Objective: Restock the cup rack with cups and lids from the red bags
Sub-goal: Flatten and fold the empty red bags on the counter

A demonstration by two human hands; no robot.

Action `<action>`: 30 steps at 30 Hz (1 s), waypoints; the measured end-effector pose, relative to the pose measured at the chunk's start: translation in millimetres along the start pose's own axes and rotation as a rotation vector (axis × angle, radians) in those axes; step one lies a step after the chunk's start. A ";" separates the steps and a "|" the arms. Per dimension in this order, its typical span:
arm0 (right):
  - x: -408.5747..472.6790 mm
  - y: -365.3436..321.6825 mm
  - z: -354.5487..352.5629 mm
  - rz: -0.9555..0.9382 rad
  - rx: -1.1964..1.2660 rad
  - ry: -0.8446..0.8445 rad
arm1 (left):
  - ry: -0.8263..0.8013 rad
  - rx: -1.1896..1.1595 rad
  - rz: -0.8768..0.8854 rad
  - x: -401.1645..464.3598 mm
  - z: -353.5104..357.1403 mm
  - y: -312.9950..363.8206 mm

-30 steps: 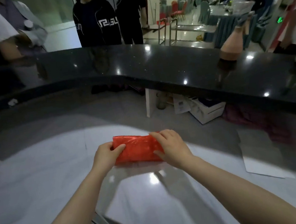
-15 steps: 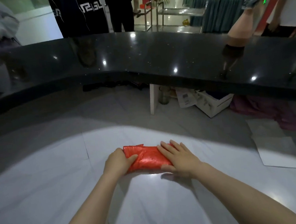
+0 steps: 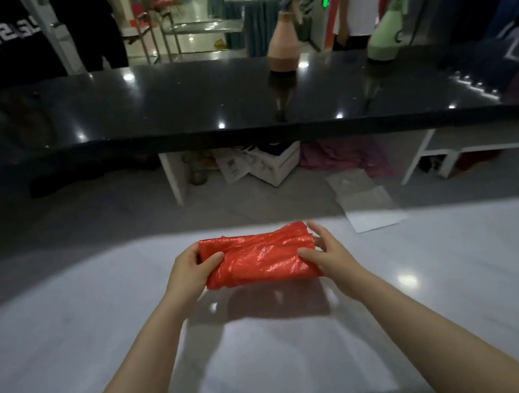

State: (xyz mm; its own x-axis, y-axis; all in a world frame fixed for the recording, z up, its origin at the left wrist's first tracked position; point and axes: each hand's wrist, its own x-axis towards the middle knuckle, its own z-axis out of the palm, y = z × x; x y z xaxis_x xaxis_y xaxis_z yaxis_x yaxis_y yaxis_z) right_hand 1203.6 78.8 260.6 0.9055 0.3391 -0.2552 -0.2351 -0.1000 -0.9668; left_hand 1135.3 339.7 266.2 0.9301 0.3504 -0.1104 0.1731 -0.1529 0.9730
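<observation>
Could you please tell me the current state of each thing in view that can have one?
red bag: folded into a bundle, held at both ends.
left hand: grips the bag's left end.
right hand: holds the bag's right end.
pink spray bottle: upright on the black counter.
green spray bottle: upright.

Red bag (image 3: 258, 255) now apparently lifted, right hand (image 3: 328, 253) newly gripping.

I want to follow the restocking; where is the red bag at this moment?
In the head view the red bag sits low at centre, held between the left hand and right hand, nearer than the black counter.
</observation>
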 end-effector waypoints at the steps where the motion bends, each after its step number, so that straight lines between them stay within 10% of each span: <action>1: -12.3 -0.1 -19.2 0.034 0.009 0.018 | -0.044 -0.008 0.014 0.2 16.7 6.6; 16: -346.8 42.9 -329.9 -0.049 0.185 0.865 | -0.846 -0.041 0.191 -163.1 413.2 115.0; 30: -667.3 153.0 -430.4 -0.026 0.280 1.663 | -1.529 0.138 0.321 -432.8 686.1 121.0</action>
State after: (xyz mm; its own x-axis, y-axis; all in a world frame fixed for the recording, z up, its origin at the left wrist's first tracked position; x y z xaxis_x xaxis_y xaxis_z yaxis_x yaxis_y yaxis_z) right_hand 715.4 -565.4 287.7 0.2310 -0.9644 -0.1290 -0.1008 0.1082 -0.9890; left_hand 976.1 -464.4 292.5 0.3520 -0.9320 -0.0869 -0.1415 -0.1448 0.9793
